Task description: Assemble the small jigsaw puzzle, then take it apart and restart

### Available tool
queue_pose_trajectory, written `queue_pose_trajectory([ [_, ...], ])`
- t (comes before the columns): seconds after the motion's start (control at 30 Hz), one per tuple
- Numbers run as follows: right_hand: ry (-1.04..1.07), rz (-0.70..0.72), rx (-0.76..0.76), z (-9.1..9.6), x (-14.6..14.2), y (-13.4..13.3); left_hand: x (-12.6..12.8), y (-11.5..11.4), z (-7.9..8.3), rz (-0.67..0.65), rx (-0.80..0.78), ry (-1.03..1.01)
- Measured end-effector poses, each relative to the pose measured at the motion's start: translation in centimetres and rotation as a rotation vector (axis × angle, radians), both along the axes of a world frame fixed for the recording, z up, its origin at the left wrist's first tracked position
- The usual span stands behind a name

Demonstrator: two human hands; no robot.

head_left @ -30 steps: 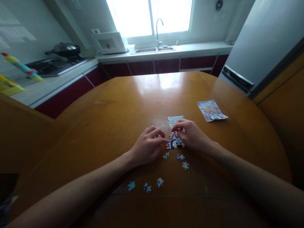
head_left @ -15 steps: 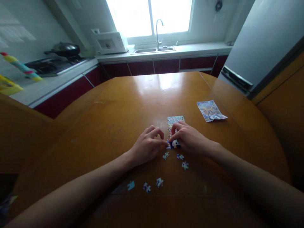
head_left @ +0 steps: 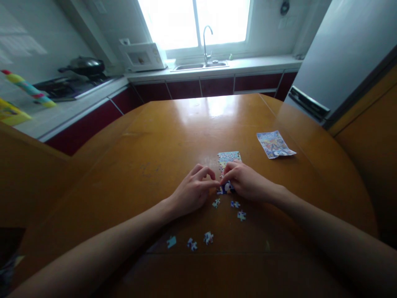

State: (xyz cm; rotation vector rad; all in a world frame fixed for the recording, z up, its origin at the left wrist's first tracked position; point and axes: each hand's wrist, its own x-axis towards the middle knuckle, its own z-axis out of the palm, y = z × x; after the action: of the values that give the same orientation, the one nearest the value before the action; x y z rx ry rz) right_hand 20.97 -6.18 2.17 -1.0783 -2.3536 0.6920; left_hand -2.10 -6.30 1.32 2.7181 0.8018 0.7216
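A partly joined jigsaw puzzle (head_left: 229, 156) lies flat on the table, a narrow strip with a pale patterned top and a dark blue lower end. At its left edge, the fingertips of my left hand (head_left: 196, 187) press close to the lower part, fingers curled. My right hand (head_left: 248, 181) reaches over the strip from the right and covers its middle, thumb and forefinger bent down to the same left edge. The fingertips of both hands almost meet there, and any single piece between them is hidden. Just below lie a loose greenish piece (head_left: 216, 203) and a bluish piece (head_left: 235, 204).
More loose pieces lie nearer me, among them a teal piece (head_left: 171, 241) and a pale piece (head_left: 208, 237). A creased printed picture sheet (head_left: 275, 144) rests to the right on the wooden table (head_left: 173, 136). Beyond are a sink (head_left: 189, 66), a microwave (head_left: 142, 56) and a fridge (head_left: 341, 54).
My right fingertips have shifted slightly at the puzzle's left edge, and my left fingertips have moved a little up and right, closer to them. The loose pieces stay put.
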Motion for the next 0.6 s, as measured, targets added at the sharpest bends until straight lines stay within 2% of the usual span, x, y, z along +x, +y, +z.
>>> queue_pose_trajectory([
  [0.13, 0.128, -0.126, -0.040, -0.29, -0.22, 0.38, 0.10, -0.31, 0.23, 0.018, -0.023, 0.015],
  [0.27, 0.105, -0.197, 0.011, -0.13, 0.00, 0.56, 0.10, -0.30, 0.24, 0.111, -0.013, -0.044],
  [0.37, 0.045, -0.159, 0.041, 0.12, 0.08, 0.35, 0.08, -0.07, 0.10, 0.146, -0.004, -0.074],
  [0.6, -0.048, -0.027, 0.055, 0.46, -0.17, -0.37, -0.05, -0.01, -0.12, 0.089, 0.026, -0.086],
])
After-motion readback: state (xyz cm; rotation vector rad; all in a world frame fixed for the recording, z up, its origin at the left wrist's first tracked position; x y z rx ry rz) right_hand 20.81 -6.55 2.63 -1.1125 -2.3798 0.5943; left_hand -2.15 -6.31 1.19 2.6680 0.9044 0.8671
